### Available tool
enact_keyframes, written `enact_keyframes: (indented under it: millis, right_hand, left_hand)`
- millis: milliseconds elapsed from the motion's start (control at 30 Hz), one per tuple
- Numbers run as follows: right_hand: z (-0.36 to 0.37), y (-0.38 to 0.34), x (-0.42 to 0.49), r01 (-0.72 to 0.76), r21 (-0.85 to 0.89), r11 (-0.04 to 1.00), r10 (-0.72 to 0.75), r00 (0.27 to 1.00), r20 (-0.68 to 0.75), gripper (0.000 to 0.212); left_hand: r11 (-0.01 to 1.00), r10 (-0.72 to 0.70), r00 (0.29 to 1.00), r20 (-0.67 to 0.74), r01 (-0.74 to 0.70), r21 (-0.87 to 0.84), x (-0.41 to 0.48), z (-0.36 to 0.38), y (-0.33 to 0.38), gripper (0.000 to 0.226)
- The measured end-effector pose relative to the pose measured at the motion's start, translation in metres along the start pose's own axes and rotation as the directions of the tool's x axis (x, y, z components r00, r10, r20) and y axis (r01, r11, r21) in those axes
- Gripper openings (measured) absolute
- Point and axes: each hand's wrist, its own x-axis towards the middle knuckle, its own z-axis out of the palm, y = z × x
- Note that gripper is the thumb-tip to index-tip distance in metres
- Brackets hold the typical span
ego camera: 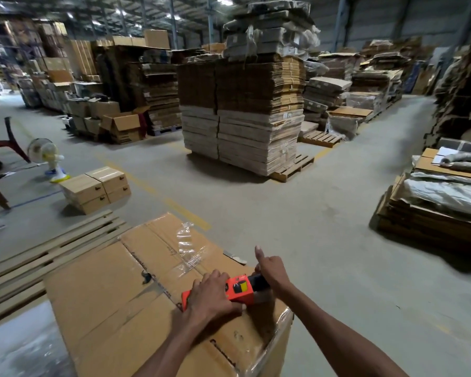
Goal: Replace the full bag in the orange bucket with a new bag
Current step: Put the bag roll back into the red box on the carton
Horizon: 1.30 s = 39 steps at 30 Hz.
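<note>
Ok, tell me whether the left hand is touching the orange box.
Touching. The head view shows the left hand laid over the orange box, fingers curled round it; the right hand grips the black roll at its end.

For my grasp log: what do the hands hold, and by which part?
The left hand grips the orange box around its middle. The right hand grips the black part sticking out of its right end, thumb raised.

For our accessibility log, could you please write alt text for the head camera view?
On a cardboard carton, the left hand holds an orange box while the right hand grips a black roll at its end. Behind stand pallets of flattened cardboard.
</note>
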Motion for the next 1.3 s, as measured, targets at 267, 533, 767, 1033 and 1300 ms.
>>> enact_keyframes:
  millis: [267, 533, 767, 1033, 1300]
  right_hand:
    - [0.031, 0.014, -0.014, -0.083, 0.135, 0.987, 0.094, 0.992, -0.083, 0.042]
    - [0.037, 0.030, -0.030, 0.054, -0.028, 0.998, -0.057, 0.990, -0.130, 0.046]
    - [0.016, 0.031, -0.027, 0.088, -0.033, 0.996, -0.094, 0.957, -0.273, 0.022]
    - [-0.006, 0.033, -0.016, -0.123, -0.127, 0.984, 0.119, 0.992, -0.036, 0.024]
    - [0.007, 0.032, -0.036, 0.012, 0.150, 0.989, -0.015, 1.000, 0.021, 0.025]
  left_hand:
    - [0.998, -0.066, 0.998, -0.016, 0.066, 0.023, 0.002, 0.001, 0.006, 0.073]
    - [0.997, -0.066, 0.998, -0.011, 0.066, 0.035, 0.002, 0.007, 0.005, 0.072]
    - [1.000, -0.027, 1.000, 0.003, 0.027, -0.010, -0.002, 0.004, 0.002, 0.082]
    - [1.000, 0.022, 0.999, -0.030, -0.023, -0.015, -0.009, 0.000, -0.007, 0.068]
    - [0.999, 0.024, 0.998, -0.060, -0.026, -0.029, -0.012, 0.003, -0.005, 0.066]
